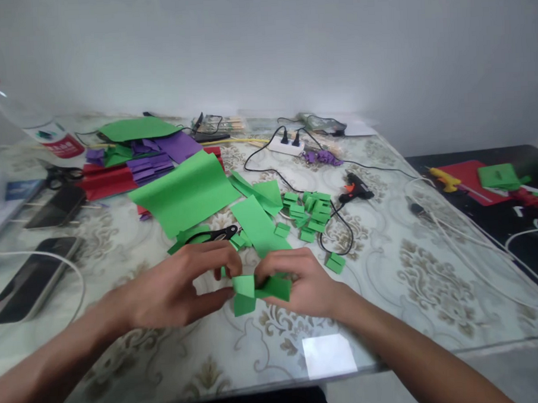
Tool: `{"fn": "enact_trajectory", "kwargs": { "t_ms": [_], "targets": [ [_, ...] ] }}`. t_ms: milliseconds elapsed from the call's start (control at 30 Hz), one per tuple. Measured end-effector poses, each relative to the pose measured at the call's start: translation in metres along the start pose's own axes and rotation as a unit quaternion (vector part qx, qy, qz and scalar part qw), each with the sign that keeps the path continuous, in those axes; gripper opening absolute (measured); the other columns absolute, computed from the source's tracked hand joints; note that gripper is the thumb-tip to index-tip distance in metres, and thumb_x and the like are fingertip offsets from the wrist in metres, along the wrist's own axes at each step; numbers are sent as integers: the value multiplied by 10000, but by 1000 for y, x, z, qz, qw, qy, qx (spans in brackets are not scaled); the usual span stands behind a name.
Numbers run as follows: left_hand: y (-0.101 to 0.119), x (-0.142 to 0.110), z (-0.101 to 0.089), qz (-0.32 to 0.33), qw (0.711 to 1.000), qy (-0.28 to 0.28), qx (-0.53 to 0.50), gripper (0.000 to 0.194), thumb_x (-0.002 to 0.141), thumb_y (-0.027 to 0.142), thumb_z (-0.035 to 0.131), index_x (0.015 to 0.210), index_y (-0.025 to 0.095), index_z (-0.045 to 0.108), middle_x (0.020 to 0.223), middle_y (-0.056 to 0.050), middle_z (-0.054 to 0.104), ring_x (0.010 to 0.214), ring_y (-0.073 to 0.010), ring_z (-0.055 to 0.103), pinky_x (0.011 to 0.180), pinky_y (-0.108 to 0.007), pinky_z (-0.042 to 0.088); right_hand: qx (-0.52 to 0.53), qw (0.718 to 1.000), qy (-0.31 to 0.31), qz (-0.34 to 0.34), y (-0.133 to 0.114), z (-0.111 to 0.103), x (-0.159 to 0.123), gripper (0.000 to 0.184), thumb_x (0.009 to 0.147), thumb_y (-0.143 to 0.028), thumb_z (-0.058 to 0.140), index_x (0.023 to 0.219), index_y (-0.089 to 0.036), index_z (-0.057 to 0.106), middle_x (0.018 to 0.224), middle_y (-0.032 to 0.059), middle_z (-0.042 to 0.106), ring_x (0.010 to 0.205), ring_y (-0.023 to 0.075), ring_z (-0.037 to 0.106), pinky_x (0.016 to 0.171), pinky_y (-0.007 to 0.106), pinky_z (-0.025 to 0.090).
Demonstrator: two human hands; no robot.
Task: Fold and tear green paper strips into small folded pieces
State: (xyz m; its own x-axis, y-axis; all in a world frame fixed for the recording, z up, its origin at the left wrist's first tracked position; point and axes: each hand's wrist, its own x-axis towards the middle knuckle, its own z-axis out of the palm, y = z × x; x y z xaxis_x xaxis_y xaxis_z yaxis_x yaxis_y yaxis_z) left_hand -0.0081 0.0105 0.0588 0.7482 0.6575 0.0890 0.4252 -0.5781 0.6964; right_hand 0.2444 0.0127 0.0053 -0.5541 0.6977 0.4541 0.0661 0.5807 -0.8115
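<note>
Close to the table's front, my left hand pinches the edge of a folded green paper piece between thumb and fingers. My right hand is closed on the same green paper, with a strip of it sticking out over the fingers. Just beyond my hands lie black-handled scissors, partly covered by green paper. A long green strip rests flat behind my right hand. Beside it is a pile of small folded green pieces, and one stray folded piece lies to the right.
Large green sheet and red and purple papers cover the left back. A black glue gun sits right, its cord looping to a white power strip. Two phones and a bottle stand left. White cables cross the right side.
</note>
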Motion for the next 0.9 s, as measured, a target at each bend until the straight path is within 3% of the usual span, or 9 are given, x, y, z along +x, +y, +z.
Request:
{"fn": "enact_trajectory", "kwargs": {
  "t_ms": [133,333,533,667,900],
  "targets": [
    [-8,0,14,24,1000,10,-8,115,945,152,636,1049,201,628,978,-66,709,863,-198,679,761,-294,542,1,1000,5,28,1,1,1,73,836,-211,788,815,-186,722,796,36,774,693,156,723,646,241,567],
    [-21,-4,27,64,995,74,-4,79,932,133,653,940,199,611,878,-57,719,794,-190,700,703,-272,550,-20,1000,-1,8,10,7,-4,60,869,-203,780,832,-185,736,805,46,783,672,153,707,623,238,546],
    [-22,-10,31,84,992,92,28,80,970,132,601,966,207,629,932,-78,764,790,-185,747,690,-241,565,-38,999,-16,-21,12,8,-6,40,920,-186,744,884,-203,738,912,66,797,810,178,758,720,256,598],
    [-23,-13,34,88,988,121,30,105,980,136,567,995,218,632,959,-79,785,818,-192,773,711,-239,583,-39,999,-12,-20,10,8,-5,49,919,-157,727,898,-200,736,924,69,799,799,171,752,707,253,600],
    [-34,-16,44,20,986,165,12,159,907,89,716,961,218,639,924,-26,788,826,-161,782,729,-210,600,-4,992,57,109,6,13,-5,93,842,-204,803,827,-201,712,737,-3,718,654,138,677,616,224,555]
  ]
}}
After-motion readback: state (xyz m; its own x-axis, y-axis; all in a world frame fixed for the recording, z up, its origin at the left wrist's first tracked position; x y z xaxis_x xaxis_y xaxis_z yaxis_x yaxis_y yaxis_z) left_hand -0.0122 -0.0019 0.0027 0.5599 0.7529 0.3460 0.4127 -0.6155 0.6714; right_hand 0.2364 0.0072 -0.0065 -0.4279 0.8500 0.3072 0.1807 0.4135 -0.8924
